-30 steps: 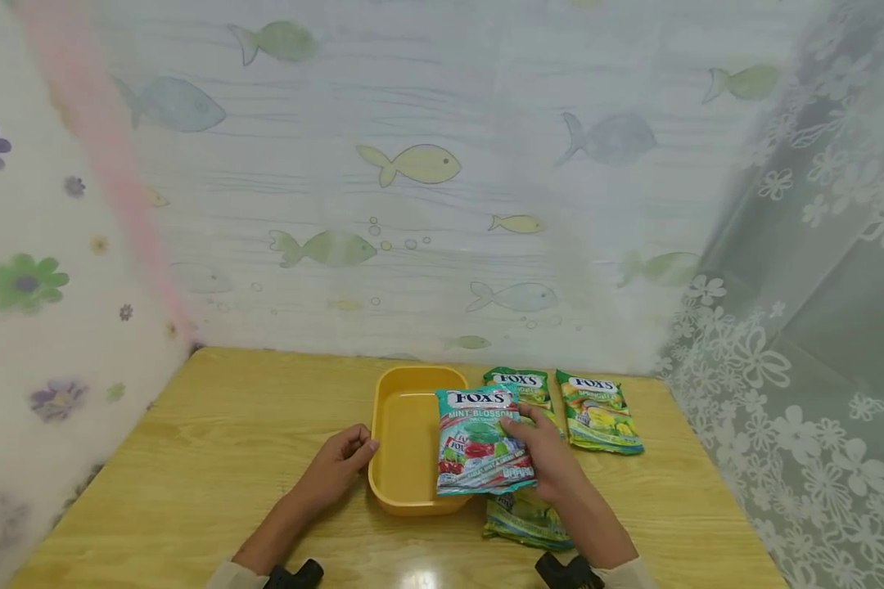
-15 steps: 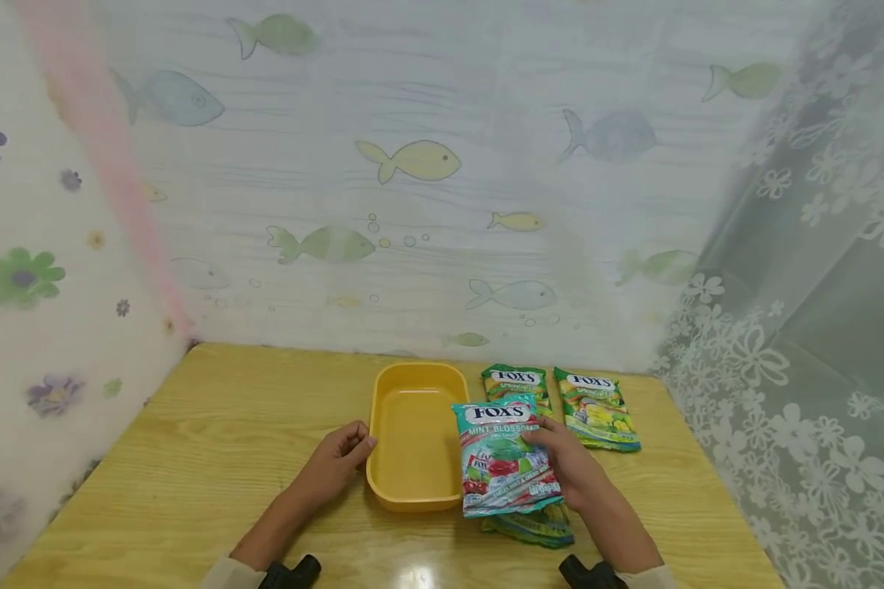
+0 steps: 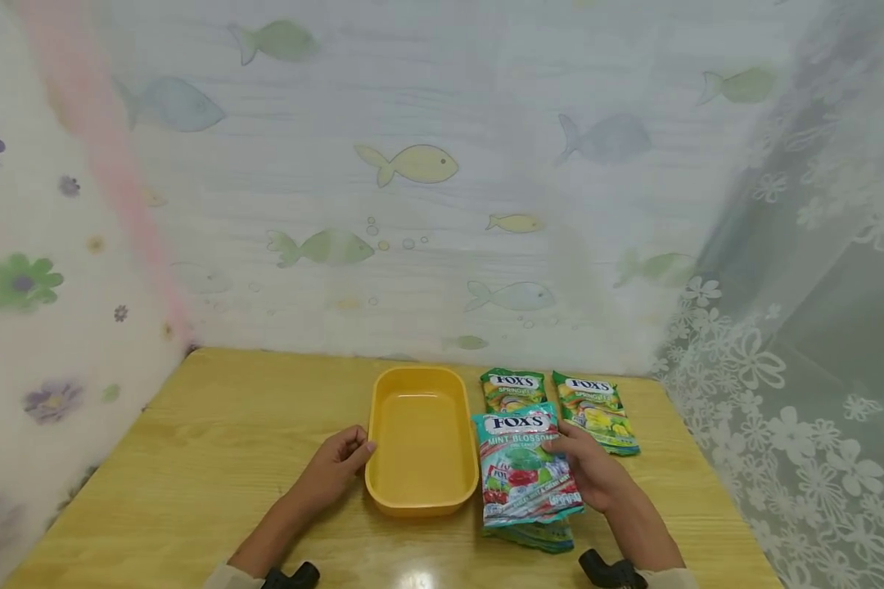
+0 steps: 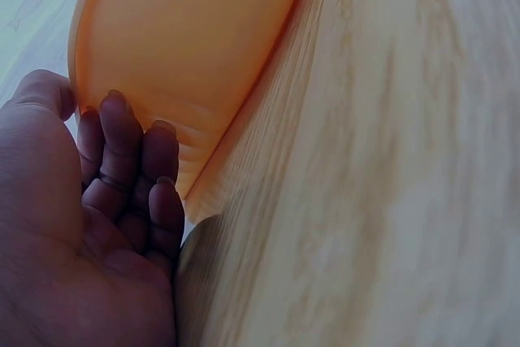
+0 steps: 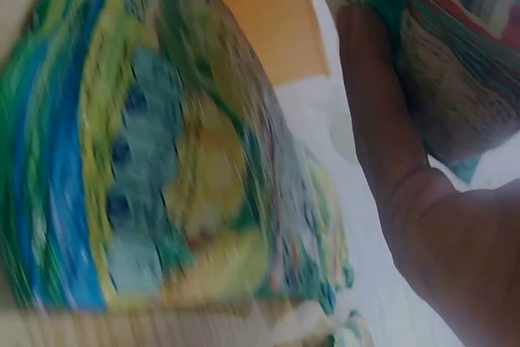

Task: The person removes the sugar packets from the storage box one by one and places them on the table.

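The right hand (image 3: pixel 597 478) pinches a mint candy bag (image 3: pixel 526 466) by its right edge, holding it over another bag (image 3: pixel 534 536) lying on the table (image 3: pixel 214 458), just right of the yellow tray (image 3: pixel 420 442). The left hand (image 3: pixel 335 470) rests with curled fingers against the tray's left rim, seemingly steadying rather than gripping it. To handle the bag well, keep it level, support it from beneath, and hold the tray firm. Two green bags (image 3: pixel 511 388) lie farther back.

Left hand (image 3: pixel 336 464) rests with loosely curled fingers pointing to two o'clock; right hand (image 3: pixel 591 472) pinches, thumb toward ten o'clock.
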### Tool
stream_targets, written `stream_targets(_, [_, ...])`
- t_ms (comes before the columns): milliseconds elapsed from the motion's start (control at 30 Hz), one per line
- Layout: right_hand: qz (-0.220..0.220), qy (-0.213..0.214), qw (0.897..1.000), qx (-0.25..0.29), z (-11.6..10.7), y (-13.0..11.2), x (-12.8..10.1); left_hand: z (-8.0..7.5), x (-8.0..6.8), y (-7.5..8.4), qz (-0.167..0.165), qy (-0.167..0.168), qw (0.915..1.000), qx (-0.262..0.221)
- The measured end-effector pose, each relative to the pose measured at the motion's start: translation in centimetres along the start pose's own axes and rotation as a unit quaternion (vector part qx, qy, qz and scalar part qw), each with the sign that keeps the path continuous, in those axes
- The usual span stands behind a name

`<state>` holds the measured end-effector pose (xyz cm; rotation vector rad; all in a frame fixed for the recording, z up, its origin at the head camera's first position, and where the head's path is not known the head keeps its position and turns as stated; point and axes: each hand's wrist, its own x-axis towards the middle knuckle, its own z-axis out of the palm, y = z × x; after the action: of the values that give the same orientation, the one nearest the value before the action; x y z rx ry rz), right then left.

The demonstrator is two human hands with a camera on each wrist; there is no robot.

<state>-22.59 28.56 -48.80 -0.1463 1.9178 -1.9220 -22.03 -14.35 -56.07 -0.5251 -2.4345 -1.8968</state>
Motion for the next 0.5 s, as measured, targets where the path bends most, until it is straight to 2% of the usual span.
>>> stream_targets(100, [0.002, 0.011, 1.000, 0.001, -0.3, 0.2, -0.1, -0.1, -0.2, 0.0, -0.004, 0.002, 1.0000, 0.002])
stream_targets(300, [0.011, -0.002, 1.000, -0.005, -1.6, 0.5, -0.8, -0.1, -0.3, -0.2, 0.004, 0.001, 1.0000, -0.001])
stream_targets(500, [0.014, -0.025, 0.999, -0.034, -3.5, 0.2, -1.6, 0.0, -0.1, -0.2, 0.014, 0.003, 0.9999, -0.005])
